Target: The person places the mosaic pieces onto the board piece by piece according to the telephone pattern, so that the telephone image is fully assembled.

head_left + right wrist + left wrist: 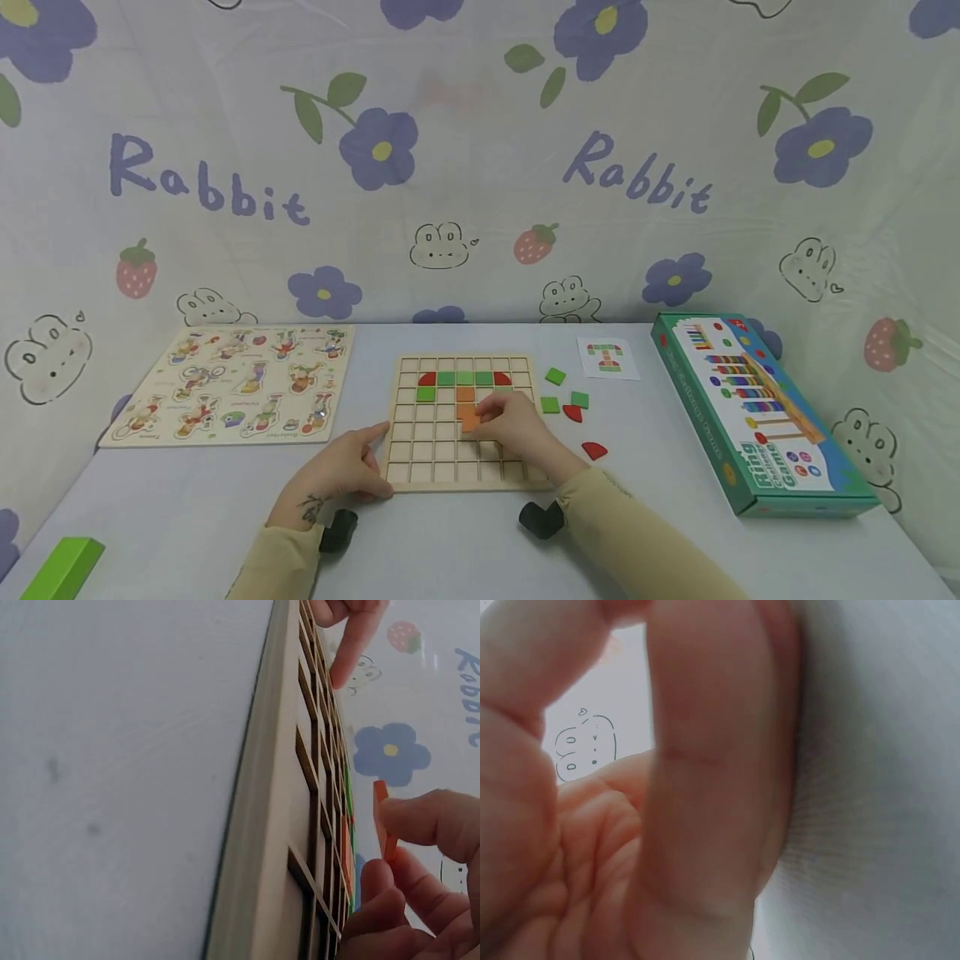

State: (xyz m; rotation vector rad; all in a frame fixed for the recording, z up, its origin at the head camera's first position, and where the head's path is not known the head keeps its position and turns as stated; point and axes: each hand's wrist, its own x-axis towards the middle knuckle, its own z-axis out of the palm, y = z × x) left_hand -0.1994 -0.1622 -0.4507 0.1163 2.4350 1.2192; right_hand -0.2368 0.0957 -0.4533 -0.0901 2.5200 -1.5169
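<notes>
The person's right hand [517, 423] is pinching a little orange square [469, 418] between the thumb and fingers. The orange square is up over the wooden grid board [420, 487], around its middle, just on the near side of another orange tile [465, 393] that sits in the grid. The left hand [337, 468] is at the near left corner of the board, with its thumb and pointing finger spread apart and touching the left side.

On the far part of the board, I see a row of three green tiles [465, 379] with a red round-edged piece [427, 379] at each end. More green shows under that row, on the left and right.

To the right of the board, three loose green squares [551, 405] and two loose red pieces [594, 451] lie on the counter [450, 550]. Beyond them is a small white card [627, 367] with a colored shape on it. A big green box [712, 425] is at the far right. A picture board [225, 385] lies at the far left, and a green block [63, 571] is at the near left.
</notes>
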